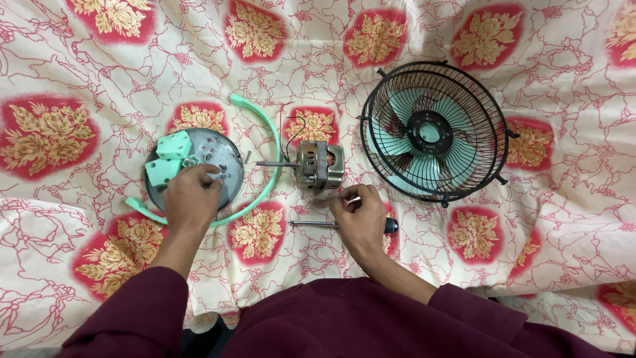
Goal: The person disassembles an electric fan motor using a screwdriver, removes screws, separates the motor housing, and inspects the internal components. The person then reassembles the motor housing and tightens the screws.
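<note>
Though loosely open, left hand (pixel 192 197) on screws (pixel 223 174) — right hand (pixel 361 213) pinching small part (pixel 352 199) beside motor (pixel 320 165).

Metal, plastic and printed cloth under my hands.

I saw a matt, slightly creased cotton-like cloth (pixel 530 265) with red and gold flower prints under everything. The round plate (pixel 225 149) my left hand (pixel 192 197) touched looked like dull grey metal, with smooth mint-green plastic blocks (pixel 169 159) on it and a thin curved band (pixel 268 132) of the same plastic around it. The motor (pixel 319 166) by my right hand (pixel 360 213) showed brushed, worn steel with a bare metal shaft. The fan guard (pixel 434 132) was black-coated wire, slightly glossy, over smooth pale green plastic blades (pixel 424 169). The screwdriver (pixel 318 225) had a shiny metal shank and a dark handle.
</note>
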